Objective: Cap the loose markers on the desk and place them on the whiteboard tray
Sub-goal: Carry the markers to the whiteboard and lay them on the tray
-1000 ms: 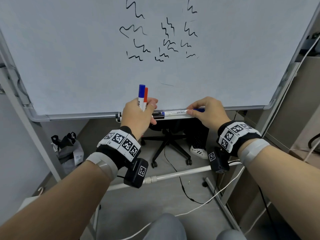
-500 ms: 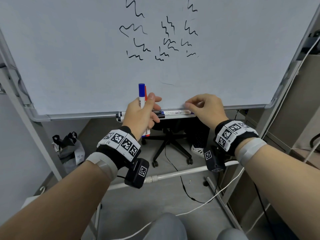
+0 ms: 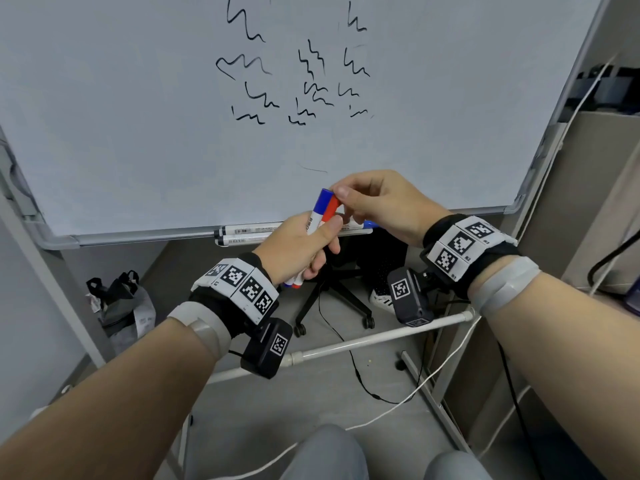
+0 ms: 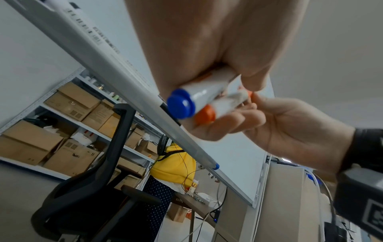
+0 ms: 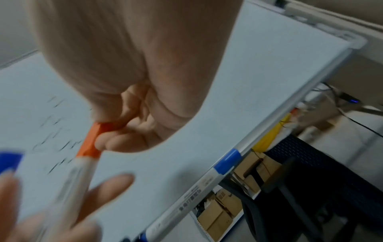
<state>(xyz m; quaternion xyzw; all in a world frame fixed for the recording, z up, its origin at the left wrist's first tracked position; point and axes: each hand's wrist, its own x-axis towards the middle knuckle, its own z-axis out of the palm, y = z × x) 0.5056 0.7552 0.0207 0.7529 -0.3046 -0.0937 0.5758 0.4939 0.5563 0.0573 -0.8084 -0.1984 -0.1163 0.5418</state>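
Since a moment ago the right hand (image 3: pixel 384 206) has left the whiteboard tray (image 3: pixel 145 237) and come up to the two markers in the left hand (image 3: pixel 298 247). Its thumb and fingertips now pinch the orange-red cap of the red marker (image 3: pixel 331 206); the right wrist view shows that cap squeezed between curled fingers. The left hand is wrapped in a fist round both barrels, the blue marker (image 3: pixel 320 206) and the red one side by side, upright and leaning a little right, caps up, coloured end plugs poking out below the fist. Both are capped, with smooth white plastic barrels bearing small print.

On the tray, a narrow grey metal ledge along the bottom edge of the whiteboard (image 3: pixel 138 98), lie long white markers end to end and side by side: two with black caps (image 3: pixel 239 236) at the left, and one with a blue cap (image 3: pixel 370 224) just right of the hands. How many lie behind the hands I cannot tell.

Black squiggles mark the glossy board. Below it a black office chair (image 3: pixel 332 292) stands on the floor, with thin cables trailing past the white frame bar (image 3: pixel 374 339).
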